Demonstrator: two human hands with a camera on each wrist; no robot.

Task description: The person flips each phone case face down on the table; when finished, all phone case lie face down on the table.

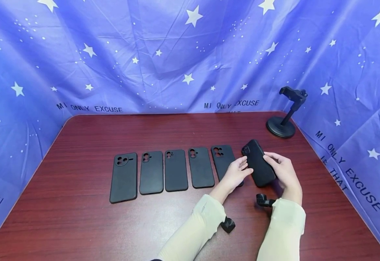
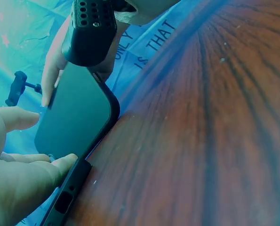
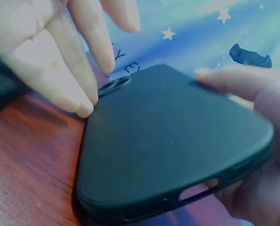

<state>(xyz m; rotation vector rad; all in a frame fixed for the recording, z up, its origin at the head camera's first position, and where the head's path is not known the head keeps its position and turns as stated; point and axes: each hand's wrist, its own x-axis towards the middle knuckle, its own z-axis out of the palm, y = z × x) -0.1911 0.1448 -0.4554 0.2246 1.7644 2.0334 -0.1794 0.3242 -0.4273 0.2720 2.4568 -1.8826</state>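
Observation:
A black phone case (image 1: 260, 167) is tilted at the right end of a row of similar cases. My right hand (image 1: 284, 173) grips its right edge, thumb on the back and the other fingers underneath. My left hand (image 1: 235, 175) is at the opposite edge, its fingers extended and the fingertips right at the rim near the camera cutout (image 3: 114, 84). In the right wrist view, an oblong port opening (image 3: 199, 189) shows in the near end of the case. Beneath the left hand lies another black case (image 1: 222, 161), partly hidden.
Several more black cases, such as the leftmost one (image 1: 124, 181), lie side by side on the dark red wooden table (image 1: 89, 224). A black phone stand (image 1: 281, 125) is at the back right corner. A blue starry curtain (image 1: 164, 83) hangs around the table.

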